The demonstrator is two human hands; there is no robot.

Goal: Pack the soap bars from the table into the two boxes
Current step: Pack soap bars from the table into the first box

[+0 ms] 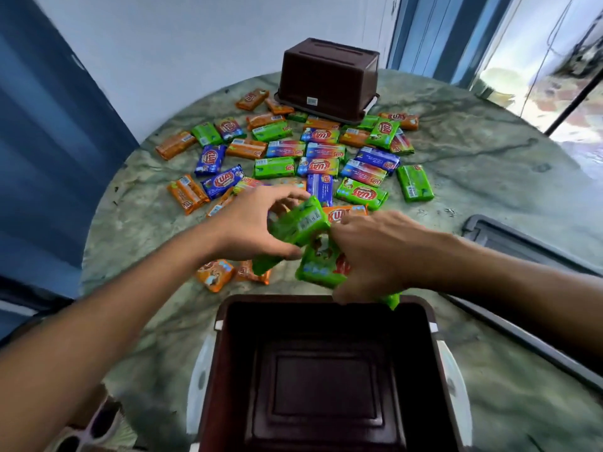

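Blurred left hand (251,226) grips a green bar (298,223); right hand (375,252) grips another (321,262), partly hiding it, above the near box (326,370). More bars (323,151) crowd the surface (489,158) before the upturned far box (329,76).

1. "KUAT" in red and white lettering stands on the orange bar (345,213) just beyond the hands.
2. The same "KUAT" logo, turned sideways, shows on a blue bar (223,182) at the left.
3. It reads upside down on a green bar (361,193) at the right.
4. The far box (328,79) carries a small white sticker (312,100), too small to read.
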